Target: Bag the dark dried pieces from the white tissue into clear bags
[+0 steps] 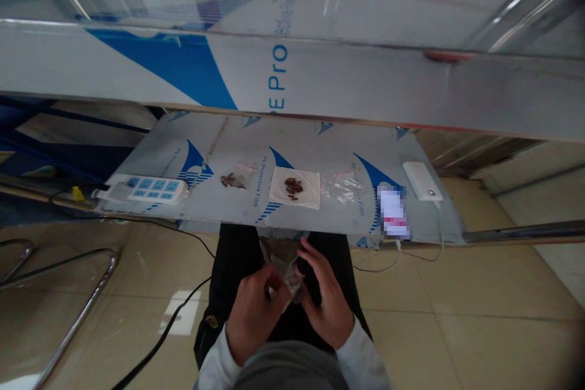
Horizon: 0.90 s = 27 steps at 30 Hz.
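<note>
Over the lap, below the shelf edge, my left hand (256, 304) pinches a crumpled clear plastic bag (287, 274) between thumb and fingers. My right hand (326, 298) is at the bag's right side, its fingers stretched and apart from the thumb; the thumb lies close to the bag. A small dark round patch shows between the right fingers, too blurred to name. Beyond the hands, small brown pieces (292, 187) lie in a pile on a white square sheet (311, 197). To its left is a clear bag with brown pieces (234, 180); to its right lie clear plastic bags (342, 187).
A metal shelf (247, 134) with printed protective film holds a white power strip (155, 189), a phone (393, 212) and a white power bank (421, 181) with cables. A higher film-covered tabletop (342, 79) overhangs it. At left are a chair's metal legs (86, 311) and a black cable (169, 323).
</note>
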Tool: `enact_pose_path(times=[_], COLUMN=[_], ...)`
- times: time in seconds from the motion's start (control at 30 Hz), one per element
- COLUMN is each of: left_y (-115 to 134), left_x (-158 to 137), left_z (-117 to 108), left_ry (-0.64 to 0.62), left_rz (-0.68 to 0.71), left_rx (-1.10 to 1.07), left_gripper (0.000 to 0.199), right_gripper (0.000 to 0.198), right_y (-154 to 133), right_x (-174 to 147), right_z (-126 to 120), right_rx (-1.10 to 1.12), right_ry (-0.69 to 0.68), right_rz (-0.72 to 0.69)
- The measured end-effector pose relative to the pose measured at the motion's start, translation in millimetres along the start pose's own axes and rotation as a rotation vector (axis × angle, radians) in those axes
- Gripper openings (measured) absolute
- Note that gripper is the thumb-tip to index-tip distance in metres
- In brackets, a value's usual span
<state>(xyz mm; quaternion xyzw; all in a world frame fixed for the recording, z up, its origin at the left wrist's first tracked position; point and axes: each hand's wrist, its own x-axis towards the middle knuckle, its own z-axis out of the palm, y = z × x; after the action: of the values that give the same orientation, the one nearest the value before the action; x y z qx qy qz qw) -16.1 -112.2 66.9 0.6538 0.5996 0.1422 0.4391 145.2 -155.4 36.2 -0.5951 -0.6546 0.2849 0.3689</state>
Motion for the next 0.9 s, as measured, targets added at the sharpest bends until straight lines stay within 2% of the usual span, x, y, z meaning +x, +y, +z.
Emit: enact_pose_path(times=[0.1, 0.2, 0.23, 0.37, 0.53, 0.6, 0.7, 0.83, 0.9], left_y=[2.8, 6.7, 8.5, 16.5, 24.3, 23.4, 14.1, -8.2, -20.0], left_x=[3.8, 5.9, 5.7, 3.0, 4.7, 8.1, 14.0, 16.9, 15.1], left_z=[-2.5, -6.7, -8.4, -16.2, -25.7, -29.8, -36.9, -44.5, -46.6], left_ry=[-0.070, -0.140, -0.150, -0.129, 0.002, 0.064, 0.114, 0.113, 0.097], left_rz=[0.066, 0.069, 0.063, 0.044, 0.018, 0.037, 0.037, -0.012, -0.034], left_rx=[-0.141, -0.213, -0.219, -0.111, 0.149, 0.151, 0.096, 0.067, 0.061], left_gripper=[0.010, 0.011, 0.011, 0.013, 0.023, 0.031, 0.039, 0.045, 0.047], right_gripper=[0.063, 0.085, 0.083, 0.056, 0.041, 0.041, 0.042, 0.043, 0.043], right_y=[-3.3, -1.3, 0.0, 4.3, 9.2, 16.6, 34.9, 56.3, 61.3], right_x=[1.8, 6.4, 8.2, 13.3, 24.8, 40.9, 83.1, 157.5, 191.3], right_z=[-2.8, -2.9, -2.9, -3.9, -6.6, -10.6, -23.1, -43.0, -47.4], right_rx=[0.241, 0.330, 0.332, 0.317, 0.245, 0.155, -0.089, -0.698, -0.877], right_ry=[-0.212, -0.230, -0.210, -0.154, -0.137, -0.135, -0.159, -0.367, -0.439], right_rz=[-0.091, -0.063, -0.058, -0.064, -0.086, -0.097, -0.091, -0.039, -0.021])
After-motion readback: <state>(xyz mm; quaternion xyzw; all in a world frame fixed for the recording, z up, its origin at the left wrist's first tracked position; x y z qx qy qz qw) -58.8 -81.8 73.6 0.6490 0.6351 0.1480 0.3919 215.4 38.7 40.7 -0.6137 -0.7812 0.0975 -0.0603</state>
